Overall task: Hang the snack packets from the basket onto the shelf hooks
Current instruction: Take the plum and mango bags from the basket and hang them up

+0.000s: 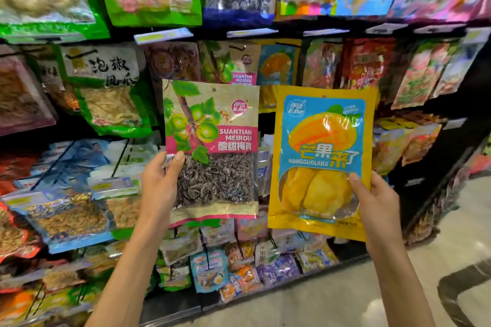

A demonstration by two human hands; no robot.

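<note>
My left hand (pixel 159 183) grips the left edge of a plum snack packet (pixel 212 146), green and pink with dark dried fruit showing through its window. My right hand (pixel 377 202) grips the lower right edge of a yellow and blue dried mango packet (pixel 321 156). Both packets are held upright side by side in front of the shelf. Matching plum packets (pixel 231 64) and mango packets (pixel 276 66) hang on hooks directly behind them. The basket's dark rim (pixel 462 292) shows at the lower right on the floor.
Rows of snack packets hang on hooks across the black shelf unit (pixel 435 180), above, left and right of my hands. Price tags (pixel 162 34) line the hook ends. Lower shelves hold small packets (pixel 239 271). Pale floor (pixel 345 300) lies at the lower right.
</note>
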